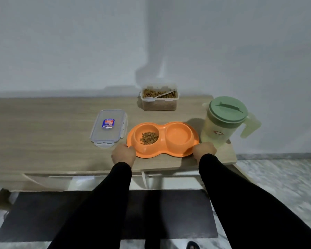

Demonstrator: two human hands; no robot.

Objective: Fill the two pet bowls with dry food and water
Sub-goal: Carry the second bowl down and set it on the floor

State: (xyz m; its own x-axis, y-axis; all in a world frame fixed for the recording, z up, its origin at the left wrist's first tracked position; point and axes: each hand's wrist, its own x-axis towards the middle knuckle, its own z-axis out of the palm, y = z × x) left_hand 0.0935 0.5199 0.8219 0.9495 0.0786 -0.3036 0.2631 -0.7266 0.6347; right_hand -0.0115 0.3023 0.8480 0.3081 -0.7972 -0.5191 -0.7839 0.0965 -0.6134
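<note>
Two hands on the orange double bowl (162, 139), one per end: left hand (123, 154) at the kibble-side rim, right hand (204, 149) at the other end. Fingers curl over the near rim on both sides; can't tell how far underneath they reach. Bowl's long axis runs hand to hand, so it sits straight btwn the fingers. Left well holds dry food (149, 138); right well looks shiny, prob. water, not certain. Green-lidded pitcher (224, 121) stands just beyond the right hand's fingers, nearer that hand. Open food tub (158, 97) w/ spoon lies farther back.
</note>
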